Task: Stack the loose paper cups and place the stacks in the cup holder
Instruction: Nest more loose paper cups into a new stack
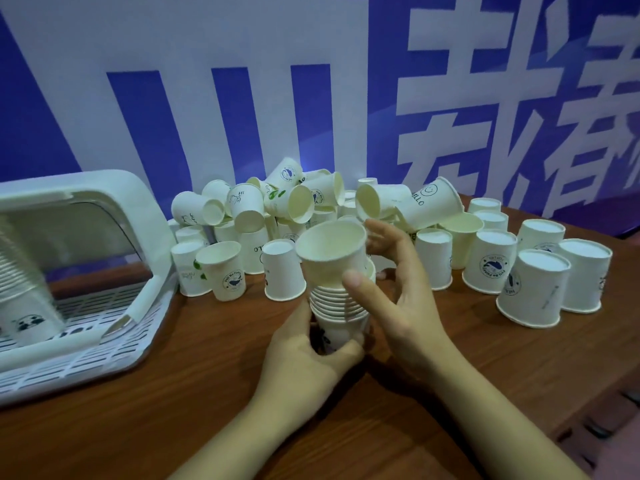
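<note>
Paper cups nested into a stack (341, 306) stand at the centre of the frame, mouths up, the stack's base just above the brown wooden table (207, 393). The left hand (308, 355) grips the lowest cup, fingers and thumb curled round its wall. The top cup (330, 252) sits tilted and only partly seated in the stack. The right hand (398, 292) is beside it on the right, fingers spread and loosely bent, thumb tip against the stack's upper rims; it has hold of nothing.

Behind the hands, across the middle of the frame, lies a heap of loose paper cups (294, 202), some on their sides, some upside down. More upside-down cups (533, 289) stand in rows at the right. At the left edge sits the white cup holder (114, 306) with its slatted floor and arched cover; a stack of cups (24, 271) lies inside it. A blue-and-white banner (311, 81) fills the upper frame.
</note>
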The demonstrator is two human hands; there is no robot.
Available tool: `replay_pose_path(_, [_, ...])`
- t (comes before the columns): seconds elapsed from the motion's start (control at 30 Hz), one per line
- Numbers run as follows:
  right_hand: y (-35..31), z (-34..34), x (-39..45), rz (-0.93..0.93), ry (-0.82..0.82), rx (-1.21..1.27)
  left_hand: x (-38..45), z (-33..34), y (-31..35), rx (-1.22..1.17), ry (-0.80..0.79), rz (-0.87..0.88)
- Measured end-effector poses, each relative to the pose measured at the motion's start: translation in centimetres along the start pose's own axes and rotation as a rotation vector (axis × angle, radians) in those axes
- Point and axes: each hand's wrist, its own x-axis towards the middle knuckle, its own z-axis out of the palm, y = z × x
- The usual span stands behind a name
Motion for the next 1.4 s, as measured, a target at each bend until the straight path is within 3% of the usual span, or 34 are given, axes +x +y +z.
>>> replay_pose_path(0.4, [1.0, 0.3, 0.1, -0.101, -0.005, -0.263, -0.2, -0.3, 0.7, 0.04, 0.004, 0.016])
replay_pose_path(0.5, [1.3, 0.4, 0.0, -0.027, -0.039, -0.064, -0.2, -0.3, 0.9, 0.058, 0.005, -0.001])
replay_pose_path(0.57, [1.2, 0.0, 0.3, -0.025, 0.045, 0.012, -0.2, -0.3, 0.9, 0.081, 0.002, -0.003])
replay_pose_path(0.63, [1.3, -1.1, 1.8, -0.099, 0.24, -0.195, -0.4, -0.4, 1.0, 0.096, 0.003, -0.003])
replay_pose_path(0.7, [1.9, -2.7, 4.7, -0.061, 0.401, -0.525, -0.4, -0.4, 1.0, 0.111, 0.001, -0.002])
replay_pose_path(0.8, [3.0, -4.7, 8.8, 0.154, 0.42, -0.881, -0.4, -0.5, 0.9, 0.12, -0.006, -0.001])
replay_pose_path(0.9, [4.3, -5.5, 10.2, 0.242, 0.439, -0.972, -0.3, -0.6, 0.8, 0.105, -0.026, -0.005])
replay_pose_path(1.07, [5.4, -5.9, 9.8, 0.11, 0.536, -0.841, -0.1, -0.6, 0.7, 0.065, -0.032, -0.025])
replay_pose_path(1.2, [4.3, -5.7, 9.1, -0.095, 0.525, -0.476, -0.1, -0.5, 0.6, 0.082, -0.025, 0.0])
replay_pose_path(1.4, [2.2, -4.2, 7.9, -0.133, 0.458, -0.105, -0.3, -0.5, 0.8, 0.101, -0.033, 0.006])
